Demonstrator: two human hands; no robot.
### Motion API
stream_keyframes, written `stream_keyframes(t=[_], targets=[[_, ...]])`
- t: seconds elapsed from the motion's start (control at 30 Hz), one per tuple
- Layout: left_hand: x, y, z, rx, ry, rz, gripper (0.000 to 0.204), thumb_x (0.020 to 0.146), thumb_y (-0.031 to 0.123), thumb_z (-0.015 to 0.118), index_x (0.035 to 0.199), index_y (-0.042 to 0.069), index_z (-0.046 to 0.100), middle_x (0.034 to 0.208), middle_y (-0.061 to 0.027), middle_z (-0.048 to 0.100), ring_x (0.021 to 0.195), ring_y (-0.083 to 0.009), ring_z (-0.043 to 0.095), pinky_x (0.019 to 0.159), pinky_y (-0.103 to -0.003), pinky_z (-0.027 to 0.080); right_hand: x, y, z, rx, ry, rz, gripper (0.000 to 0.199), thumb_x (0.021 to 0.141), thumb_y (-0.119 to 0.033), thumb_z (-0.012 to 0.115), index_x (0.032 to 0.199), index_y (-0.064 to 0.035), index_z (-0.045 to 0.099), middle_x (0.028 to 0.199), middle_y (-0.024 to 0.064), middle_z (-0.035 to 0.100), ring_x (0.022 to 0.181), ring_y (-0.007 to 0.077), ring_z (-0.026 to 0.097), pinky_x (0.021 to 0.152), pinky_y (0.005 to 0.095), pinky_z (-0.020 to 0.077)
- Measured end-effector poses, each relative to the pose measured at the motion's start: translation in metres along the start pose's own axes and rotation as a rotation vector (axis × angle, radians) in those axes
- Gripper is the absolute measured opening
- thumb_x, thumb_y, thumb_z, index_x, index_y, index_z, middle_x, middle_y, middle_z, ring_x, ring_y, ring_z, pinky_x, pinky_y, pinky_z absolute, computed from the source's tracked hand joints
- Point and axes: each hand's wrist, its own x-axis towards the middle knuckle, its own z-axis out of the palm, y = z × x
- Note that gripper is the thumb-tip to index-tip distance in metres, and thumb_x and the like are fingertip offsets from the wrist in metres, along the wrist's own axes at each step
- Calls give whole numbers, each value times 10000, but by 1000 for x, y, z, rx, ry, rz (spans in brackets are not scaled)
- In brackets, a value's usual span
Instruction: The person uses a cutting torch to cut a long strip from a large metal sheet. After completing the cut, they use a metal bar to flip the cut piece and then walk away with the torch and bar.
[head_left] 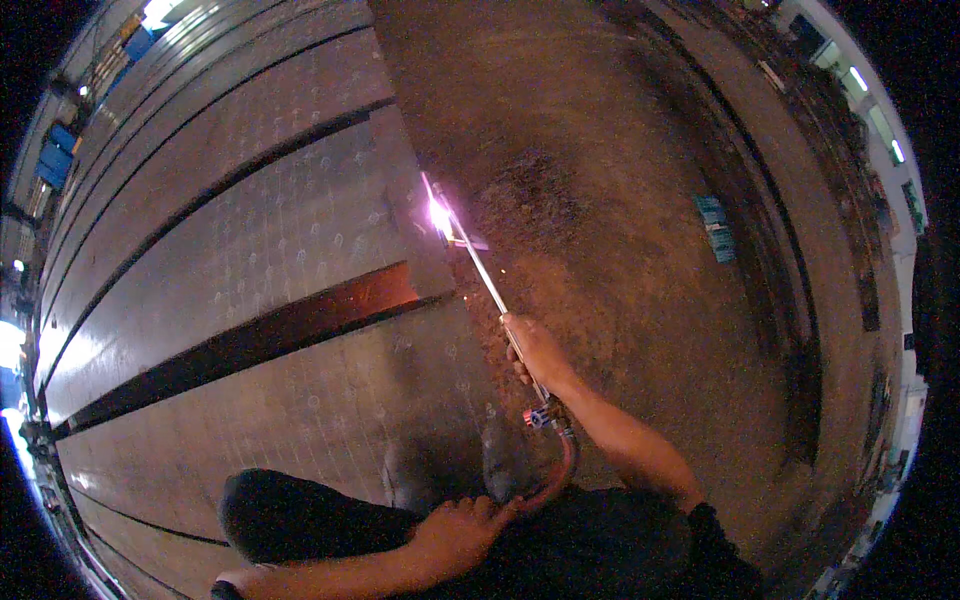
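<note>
Right hand [540,352] closed around torch [484,271], its bright flame at the steel plate [300,210] edge. Left hand [455,533], fingers bent, at hose [571,460]; can't tell if gripping.

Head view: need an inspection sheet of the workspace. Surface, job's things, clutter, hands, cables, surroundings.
Surface: grey metal plates with pale markings and dark gaps between; one gap is lit orange-red near its right end. Brown floor to the right.
Job's things: long thin torch, bright violet-white flame at the plates' edge.
Clutter: dark loose debris and a flat teal item on the floor.
Hands: right hand closed around the torch; left hand low, by the hose, grip unclear.
Cables: no electric cable seen; reddish hose curves from the torch's rear.
Surroundings: strip lights at right, blue objects at left.
</note>
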Motion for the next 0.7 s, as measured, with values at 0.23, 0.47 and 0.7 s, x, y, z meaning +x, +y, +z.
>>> stream_keyframes(t=[0.23, 0.47, 0.7], targets=[[0, -1, 1, 5, -2, -9, 635, 858, 163, 526, 1465, 92, 353, 997, -187, 609, 822, -322, 647, 689, -446, 549, 0, -3, 0, 1, -35, -58, 433, 958, -514, 472, 1007, -84, 490, 667, 30, 499, 439, 109, 458, 364, 284, 380], [0, 2, -1, 15, -37, -43, 693, 869, 166, 520, 1511, 157, 259, 1004, -171, 586, 845, -326, 638, 708, -442, 553, -2, -3, 4, 9, -36, -13, 443, 953, -519, 478, 1052, -88, 508, 677, 13, 490, 473, 92, 457, 388, 272, 389], [1, 0, 10, 25, -7, -36, 697, 863, 160, 535, 1508, 152, 271, 972, -158, 576, 824, -307, 632, 700, -435, 546, 0, 0, 3, 18, -40, -22, 474, 935, -547, 485, 1057, -90, 513, 677, 9, 489, 476, 86, 450, 390, 268, 384]])
